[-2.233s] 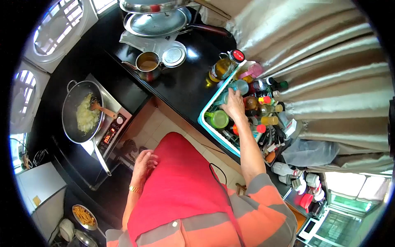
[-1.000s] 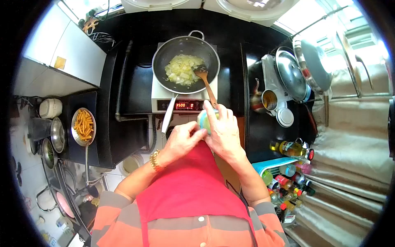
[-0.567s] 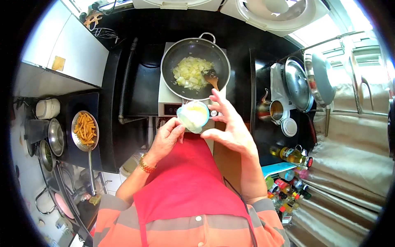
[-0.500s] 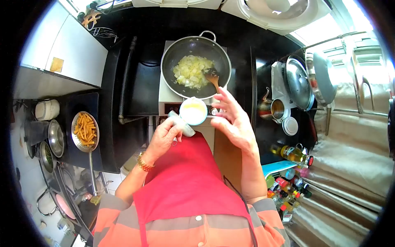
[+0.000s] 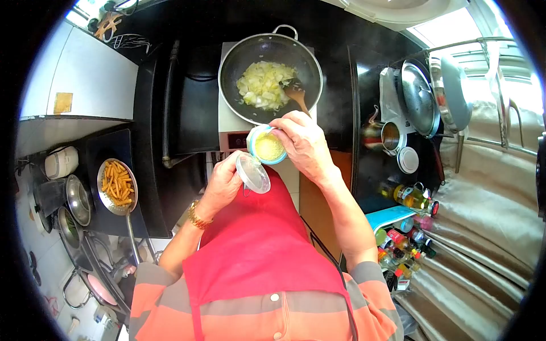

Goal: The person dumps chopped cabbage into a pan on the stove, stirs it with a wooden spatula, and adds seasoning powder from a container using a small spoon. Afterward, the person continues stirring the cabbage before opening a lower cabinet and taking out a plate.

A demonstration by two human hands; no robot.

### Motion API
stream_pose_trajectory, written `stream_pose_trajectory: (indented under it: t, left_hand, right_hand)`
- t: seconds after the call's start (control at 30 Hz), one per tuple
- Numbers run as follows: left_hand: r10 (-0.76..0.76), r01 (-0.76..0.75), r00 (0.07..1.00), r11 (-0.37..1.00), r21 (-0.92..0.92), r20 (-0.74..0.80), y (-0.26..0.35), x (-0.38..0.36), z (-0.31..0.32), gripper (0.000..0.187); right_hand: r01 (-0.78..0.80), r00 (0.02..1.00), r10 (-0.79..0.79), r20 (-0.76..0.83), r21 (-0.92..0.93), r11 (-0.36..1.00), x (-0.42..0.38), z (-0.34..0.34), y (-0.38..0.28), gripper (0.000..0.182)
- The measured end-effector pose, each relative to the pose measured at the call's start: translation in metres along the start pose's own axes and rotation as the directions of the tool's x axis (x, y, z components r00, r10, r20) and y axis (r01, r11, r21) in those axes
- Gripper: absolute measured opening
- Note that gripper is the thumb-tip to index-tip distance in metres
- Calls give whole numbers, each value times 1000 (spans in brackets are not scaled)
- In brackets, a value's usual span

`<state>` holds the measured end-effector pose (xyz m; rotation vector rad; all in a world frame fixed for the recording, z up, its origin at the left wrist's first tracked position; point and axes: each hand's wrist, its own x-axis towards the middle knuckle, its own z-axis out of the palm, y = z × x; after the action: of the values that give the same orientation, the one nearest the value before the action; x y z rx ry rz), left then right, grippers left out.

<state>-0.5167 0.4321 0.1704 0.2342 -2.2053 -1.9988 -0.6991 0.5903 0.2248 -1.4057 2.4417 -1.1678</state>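
My left hand (image 5: 220,184) grips a clear round plastic lid (image 5: 253,174), tilted against the near side of a small blue-rimmed jar (image 5: 269,148). Pale yellow granules show inside the jar. My right hand (image 5: 305,143) is closed at the jar's far right rim, its fingertips over the mouth; whether they also hold something small is hidden. Just beyond stands a wok (image 5: 230,85) with chopped pale green-white vegetable (image 5: 264,85) in it. A wooden spatula (image 5: 297,95) leans in the wok, its handle running behind my right hand.
On the left, a long-handled strainer (image 5: 130,203) holds fried strips. A metal pot (image 5: 372,135) and a white lid (image 5: 408,160) sit on the right, below hanging pan lids (image 5: 420,96). Several bottles (image 5: 405,244) crowd the lower right. The cooker (image 5: 226,128) lies under the wok.
My right hand has gone from spread fingers beside the jar to closed at its rim. The jar has tipped so the granules show, and the lid in my left hand has turned flatter towards the camera.
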Motion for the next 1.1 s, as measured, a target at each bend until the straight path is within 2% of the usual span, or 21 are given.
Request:
stream_pose_trajectory:
  t: [0.07,0.13,0.2,0.33,0.4,0.47,0.6,0.63,0.67,0.7,0.83,0.97,1.1]
  left_hand:
    - [-74,75,997,995,-64,22,-2,0,0,14]
    - [-64,65,998,995,-72,4,-4,1,1,15]
    - [-55,53,998,995,-80,-15,-5,4,1,16]
    - [-64,61,997,995,-80,-36,-6,8,0,16]
    - [-76,74,997,995,-72,-28,-8,9,-2,16]
    - [-176,172,984,977,-123,-25,-11,9,-4,15]
    - [-180,175,983,977,-119,-32,-13,13,-3,13]
    - [-139,134,989,985,-105,-44,-13,14,-2,12]
    - [-98,93,994,991,-91,-54,-13,15,-1,13]
    - [-100,96,994,991,-91,-52,-13,15,-1,13]
    - [-117,113,991,990,-79,-59,-15,18,-2,12]
    - [-113,106,991,990,-92,-69,-18,20,-2,12]
    - [-124,116,988,989,-87,-95,-18,23,-3,12]
  right_hand:
    - [-38,999,37,38,34,999,1,-4,-4,13]
    - [-77,994,72,76,63,995,0,-6,-8,10]
    - [-163,986,164,11,157,974,-1,-4,-11,6]
    - [-183,981,191,-39,163,969,-2,-2,-13,6]
    - [-288,949,309,-61,222,931,-6,2,-9,5]
    - [-292,944,321,-80,252,923,-5,-1,-8,5]
    - [-316,924,368,-105,331,889,-5,-2,-10,4]
    - [-307,921,370,-126,352,884,-6,0,-8,4]
    - [-365,915,399,-59,301,881,-8,3,-3,5]
    - [-360,916,396,-58,309,880,-11,13,4,5]
    - [-543,785,616,60,543,640,-11,18,14,6]
    - [-527,736,661,147,736,424,-9,8,26,9]
    - [-472,743,654,144,805,359,-8,8,38,8]
